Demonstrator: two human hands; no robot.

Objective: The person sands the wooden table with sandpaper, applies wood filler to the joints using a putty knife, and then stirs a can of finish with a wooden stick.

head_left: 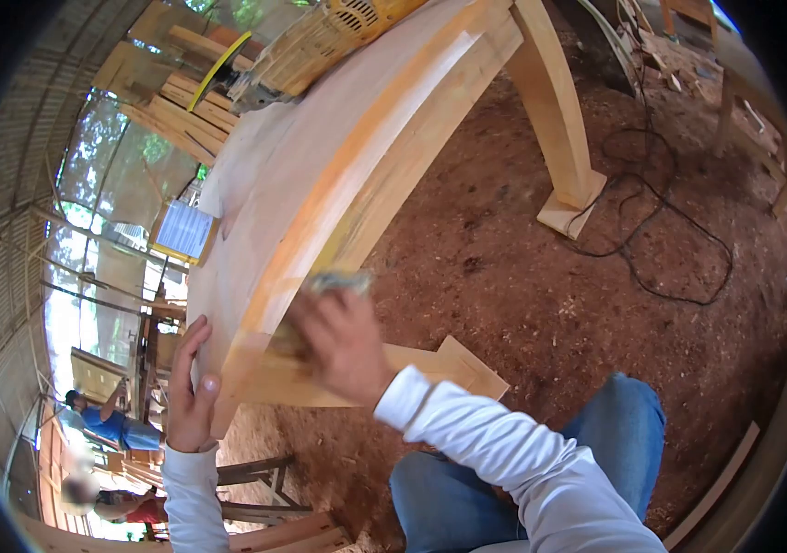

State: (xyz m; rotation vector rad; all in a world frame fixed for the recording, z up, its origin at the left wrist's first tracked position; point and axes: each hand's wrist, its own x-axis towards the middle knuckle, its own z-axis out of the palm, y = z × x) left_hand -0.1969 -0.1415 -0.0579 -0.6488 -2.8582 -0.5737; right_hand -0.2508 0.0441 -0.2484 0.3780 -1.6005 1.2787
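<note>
A wooden table point(269, 184) with a pale top and an orange-tinted edge stretches away in front of me. My right hand point(343, 341), smeared by motion, is at the near end of its side rail point(403, 175). The fingers are curled over a crumpled greyish rag point(338, 281), only partly visible. My left hand point(193, 392) rests against the table's near left corner, thumb and fingers apart and holding nothing. A yellow angle grinder point(320, 46) with a yellow-rimmed disc point(218, 72) lies on the far part of the top.
A splayed table leg point(555, 111) stands on the reddish dirt floor point(522, 286). A black cord point(661, 198) loops there. A yellow-edged box with a label point(183, 229) is beside the tabletop. Stacked boards point(195, 101) are beyond; two people point(122, 424) are at the left.
</note>
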